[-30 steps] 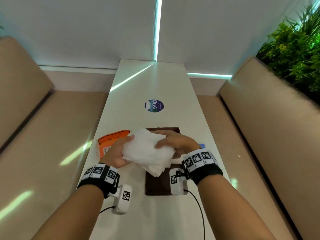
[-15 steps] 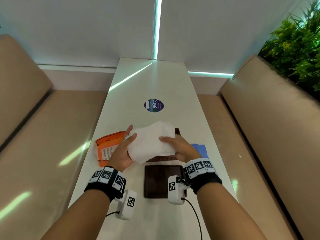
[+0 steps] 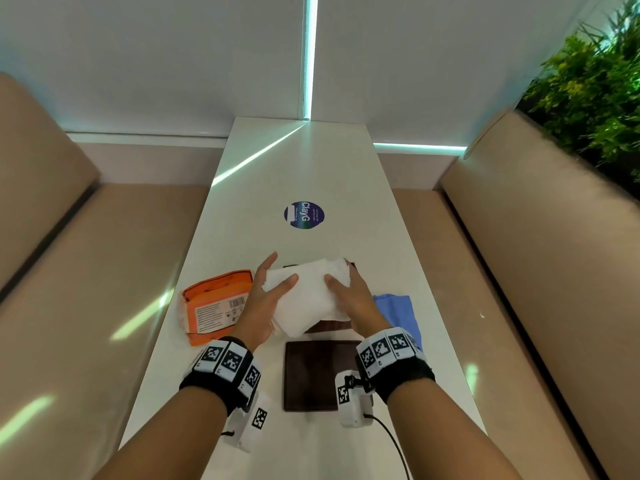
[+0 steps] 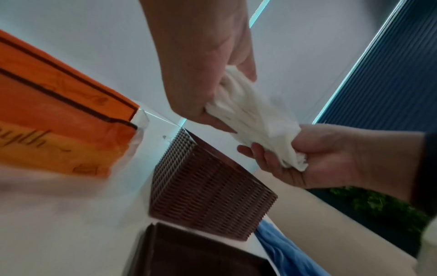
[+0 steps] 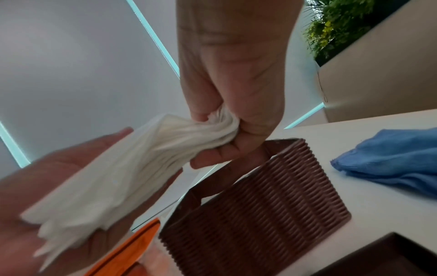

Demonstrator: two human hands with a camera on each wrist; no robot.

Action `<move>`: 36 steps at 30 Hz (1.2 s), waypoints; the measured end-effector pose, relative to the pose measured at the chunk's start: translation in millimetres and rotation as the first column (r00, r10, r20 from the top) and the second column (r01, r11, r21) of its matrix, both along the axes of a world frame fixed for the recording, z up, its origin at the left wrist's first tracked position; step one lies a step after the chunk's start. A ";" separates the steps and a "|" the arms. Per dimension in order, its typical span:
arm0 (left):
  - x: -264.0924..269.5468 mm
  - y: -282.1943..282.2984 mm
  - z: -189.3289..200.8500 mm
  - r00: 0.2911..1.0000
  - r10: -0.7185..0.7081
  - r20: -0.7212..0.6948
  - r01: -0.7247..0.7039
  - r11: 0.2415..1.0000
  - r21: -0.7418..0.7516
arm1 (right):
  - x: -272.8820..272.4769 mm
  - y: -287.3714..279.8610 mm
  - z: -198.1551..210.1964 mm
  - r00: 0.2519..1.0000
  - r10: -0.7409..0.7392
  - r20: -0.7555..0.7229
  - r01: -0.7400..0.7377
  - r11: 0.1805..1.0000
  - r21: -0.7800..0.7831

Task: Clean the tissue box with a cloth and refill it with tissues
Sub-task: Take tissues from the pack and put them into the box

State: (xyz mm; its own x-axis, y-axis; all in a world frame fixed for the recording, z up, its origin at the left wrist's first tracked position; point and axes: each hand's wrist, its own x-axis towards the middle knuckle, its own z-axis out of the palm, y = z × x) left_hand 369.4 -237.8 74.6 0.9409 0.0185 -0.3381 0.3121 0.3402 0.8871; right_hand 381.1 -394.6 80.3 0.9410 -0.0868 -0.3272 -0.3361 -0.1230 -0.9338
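Observation:
A thick stack of white tissues (image 3: pixel 304 299) hangs just above the open brown woven tissue box (image 3: pixel 329 326), hiding most of it in the head view. My left hand (image 3: pixel 273 282) grips the stack's left end, thumb on top. My right hand (image 3: pixel 343 285) pinches the right end, bunching the tissues (image 5: pixel 212 134) between thumb and fingers. In the right wrist view the box (image 5: pixel 260 205) stands open directly under that hand. The box's dark brown lid (image 3: pixel 311 374) lies flat on the table nearer to me. The blue cloth (image 3: pixel 398 313) lies to the right of the box.
An orange tissue packet (image 3: pixel 216 306) lies left of the box. The narrow white table (image 3: pixel 311 161) has a round dark sticker (image 3: pixel 304 215) farther back and ends at a wall. Beige bench seats run along both sides, with green plants at upper right.
Both hands have carried the tissue stack away from me, from above the lid to above the box. The lid now shows fully.

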 end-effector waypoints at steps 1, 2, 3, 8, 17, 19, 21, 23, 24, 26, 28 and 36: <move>2.8 0.0 -0.3 1.000 -0.016 -0.002 0.016 1.000 0.005 | 1.7 -4.1 -0.6 1.000 0.000 0.026 0.001 1.000 -0.027; 5.8 -0.4 -0.2 1.000 -0.016 0.001 0.016 0.999 0.032 | 3.2 -8.0 -0.4 0.998 0.011 0.066 -0.007 0.998 -0.057; 8.3 -0.6 -0.1 1.000 -0.010 0.007 0.010 0.998 0.063 | 4.2 -10.6 0.9 0.993 0.037 0.116 -0.025 0.994 -0.103; 17.0 -6.0 -2.7 1.000 0.013 0.019 -0.015 0.996 0.092 | 12.7 -13.0 4.6 0.980 0.139 0.144 -0.092 0.951 -0.296; 13.3 -9.7 -6.8 0.996 0.014 0.093 -0.028 0.988 0.155 | 24.5 -10.9 4.2 0.994 0.071 0.079 -0.041 0.944 -0.327; 12.7 -7.9 -7.9 0.995 0.006 0.104 -0.023 0.987 0.159 | 26.9 -11.9 5.5 0.995 0.081 0.052 -0.063 0.954 -0.293; 12.6 -6.5 -9.0 0.993 -0.009 0.114 -0.011 0.984 0.178 | 28.3 -13.4 7.9 0.993 0.107 0.038 -0.094 0.960 -0.264; 12.2 -6.2 -8.9 0.992 -0.021 0.124 -0.003 0.981 0.195 | 28.2 -15.0 10.1 0.992 0.118 0.042 -0.105 0.969 -0.225; 12.2 -6.3 -9.0 0.992 -0.025 0.126 -0.001 0.980 0.199 | 28.4 -14.9 10.5 0.993 0.112 0.045 -0.101 0.974 -0.204; 12.2 -6.3 -9.0 0.992 -0.031 0.126 0.005 0.980 0.200 | 28.1 -14.2 11.2 0.994 0.108 0.033 -0.099 0.976 -0.195; 11.5 -5.9 -8.2 0.992 -0.035 0.123 0.012 0.982 0.188 | 28.2 -13.7 10.5 0.991 0.137 -0.004 -0.135 0.967 -0.217; 13.6 -6.0 -6.5 0.993 -0.028 0.115 0.007 0.983 0.183 | 26.9 -11.9 16.4 0.999 0.040 0.037 -0.035 0.990 -0.136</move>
